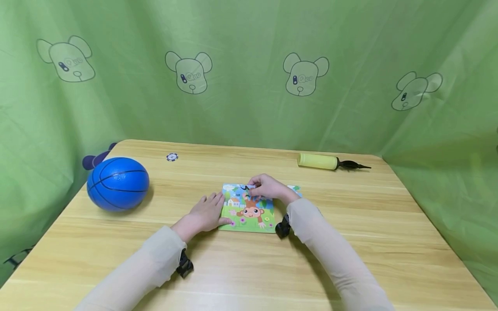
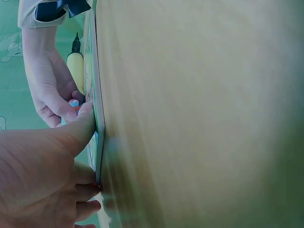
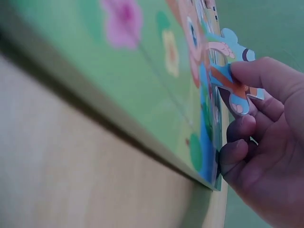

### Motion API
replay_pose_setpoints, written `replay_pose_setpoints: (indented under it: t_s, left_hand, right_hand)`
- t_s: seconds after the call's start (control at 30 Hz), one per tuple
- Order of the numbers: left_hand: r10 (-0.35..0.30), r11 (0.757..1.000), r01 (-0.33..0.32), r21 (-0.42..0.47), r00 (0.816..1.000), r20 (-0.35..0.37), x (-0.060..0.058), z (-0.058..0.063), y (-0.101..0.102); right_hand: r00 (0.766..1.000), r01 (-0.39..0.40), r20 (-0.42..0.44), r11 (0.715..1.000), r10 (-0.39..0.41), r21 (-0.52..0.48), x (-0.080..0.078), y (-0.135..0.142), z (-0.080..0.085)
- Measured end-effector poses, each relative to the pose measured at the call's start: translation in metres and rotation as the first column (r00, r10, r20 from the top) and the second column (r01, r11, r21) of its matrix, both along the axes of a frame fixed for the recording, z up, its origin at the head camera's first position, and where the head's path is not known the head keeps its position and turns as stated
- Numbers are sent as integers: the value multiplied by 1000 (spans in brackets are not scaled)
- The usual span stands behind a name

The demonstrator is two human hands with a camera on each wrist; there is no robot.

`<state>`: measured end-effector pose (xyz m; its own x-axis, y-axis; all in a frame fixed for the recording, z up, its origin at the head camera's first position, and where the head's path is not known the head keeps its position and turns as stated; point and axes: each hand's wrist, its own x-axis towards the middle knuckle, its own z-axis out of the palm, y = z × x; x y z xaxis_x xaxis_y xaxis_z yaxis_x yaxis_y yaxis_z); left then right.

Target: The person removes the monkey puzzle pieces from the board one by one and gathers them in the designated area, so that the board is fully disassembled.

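A jigsaw puzzle (image 1: 249,218) with a monkey, a house and flowers lies flat on the table. My left hand (image 1: 207,211) rests at its left side, fingers extended along the edge and thumb on the lower left corner. Over the puzzle's upper part, my right hand (image 1: 267,188) pinches a puzzle piece (image 3: 228,80) between thumb and fingers. That piece is light blue with brown and pink parts, and it is tilted up from the board in the right wrist view. Part of the puzzle's upper right is hidden by my right hand.
Beyond my right wrist, a bit of another printed piece (image 1: 295,188) shows. A blue basketball (image 1: 118,184) sits at the table's left, with a poker chip (image 1: 172,157) farther back. A yellow hand pump (image 1: 318,161) with a black nozzle lies at the back right.
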<state>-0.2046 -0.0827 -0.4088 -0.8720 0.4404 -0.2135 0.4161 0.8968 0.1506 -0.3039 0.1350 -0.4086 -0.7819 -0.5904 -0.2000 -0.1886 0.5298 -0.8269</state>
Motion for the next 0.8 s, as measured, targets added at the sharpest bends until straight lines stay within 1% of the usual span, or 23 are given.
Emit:
replay_pose_setpoints:
  t_s: [0.07,0.27,0.5,0.57,0.63,0.73,0.8]
  left_hand:
    - [1,1000,-1,8,1000,-1,0,0,0]
    - [-1,1000,1,-5,1000,-2,-1,0,0]
    - [2,1000,-2,-8,1000,-3,-1,1,0]
    - [4,1000,-4,-9,1000,0,0,1,0]
    - [2,1000,-2,-7,1000,1,0,1,0]
    - [-2,1000,2,-10,1000,0,1,2,0]
    - [-4,1000,4,-12,1000,-4,2,2,1]
  right_hand:
    - [1000,-10,-1,1000,10,-2,0,1,1]
    - [999,-31,9,999,31,-20,0,3,2]
    - [1000,-27,0,1000,27,-11,2,6,5]
    - [1000,-20,-13,1000,20,-14,4,9,7]
    - [999,-4,-49,1000,4,-4,6,13,11]
    - [994,38,-103,999,-37,7,9,23,18]
    - [989,64,-132,998,-64,-5,10,32,22]
